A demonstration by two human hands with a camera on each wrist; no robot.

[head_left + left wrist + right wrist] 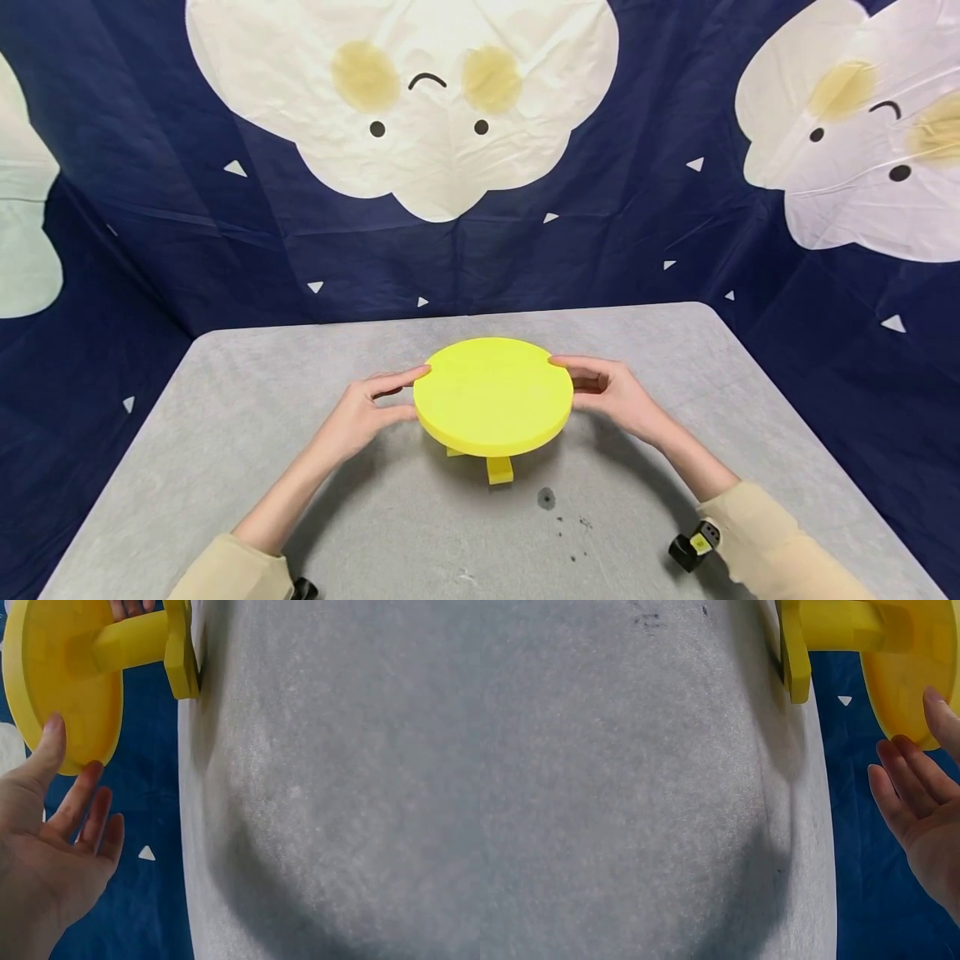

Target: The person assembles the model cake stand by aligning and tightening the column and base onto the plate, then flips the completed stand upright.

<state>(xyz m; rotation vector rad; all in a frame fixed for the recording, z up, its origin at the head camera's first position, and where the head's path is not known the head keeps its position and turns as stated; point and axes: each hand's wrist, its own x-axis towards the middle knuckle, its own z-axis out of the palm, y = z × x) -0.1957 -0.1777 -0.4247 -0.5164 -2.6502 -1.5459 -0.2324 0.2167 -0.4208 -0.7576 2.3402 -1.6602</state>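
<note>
A bright yellow round-topped pedestal stand [492,392] is in the middle of the grey table, its disc level and uppermost. Both wrist views show its thick column [133,641] and flat-armed foot [798,667], which is at or very near the tabletop. My left hand [367,412] holds the disc's left rim, thumb toward me and index finger at the farther edge. Opposite it, my right hand [611,396] holds the right rim in the same way. The outer fingers of each hand stand off the rim. From above, the disc hides most of the column and foot.
The grey tabletop [247,400] has dark spots [547,498] in front of the stand. Behind and beside the table hangs a navy cloth [480,267] with white clouds and small triangles. Black wrist devices [693,546] sit at both cuffs.
</note>
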